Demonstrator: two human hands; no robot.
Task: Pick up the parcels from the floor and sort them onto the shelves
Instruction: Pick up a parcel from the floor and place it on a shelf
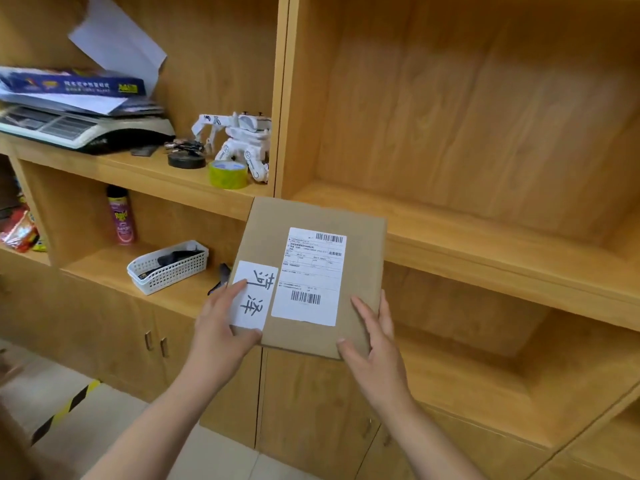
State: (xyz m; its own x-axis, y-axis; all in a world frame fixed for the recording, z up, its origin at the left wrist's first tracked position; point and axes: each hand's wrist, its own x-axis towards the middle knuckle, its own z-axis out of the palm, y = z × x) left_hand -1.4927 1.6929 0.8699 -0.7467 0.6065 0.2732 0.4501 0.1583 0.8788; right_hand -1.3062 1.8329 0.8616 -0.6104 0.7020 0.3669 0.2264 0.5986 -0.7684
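A flat brown cardboard parcel (360,237) with a white shipping label and a smaller white sticker is held in the air in front of the wooden shelves (485,251). My left hand (221,334) grips its near left corner, thumb on the sticker. My right hand (374,348) holds its near right corner. The parcel's far edge reaches the front lip of the wide bare shelf on the right. No other parcel is in view.
The left shelf bay holds a scale (86,129) under papers, a white toy robot (239,143), a yellow tape roll (228,174), a spray can (121,216) and a white basket (169,265). Cabinet doors (138,334) sit below. Tiled floor with striped tape (65,410) lies at lower left.
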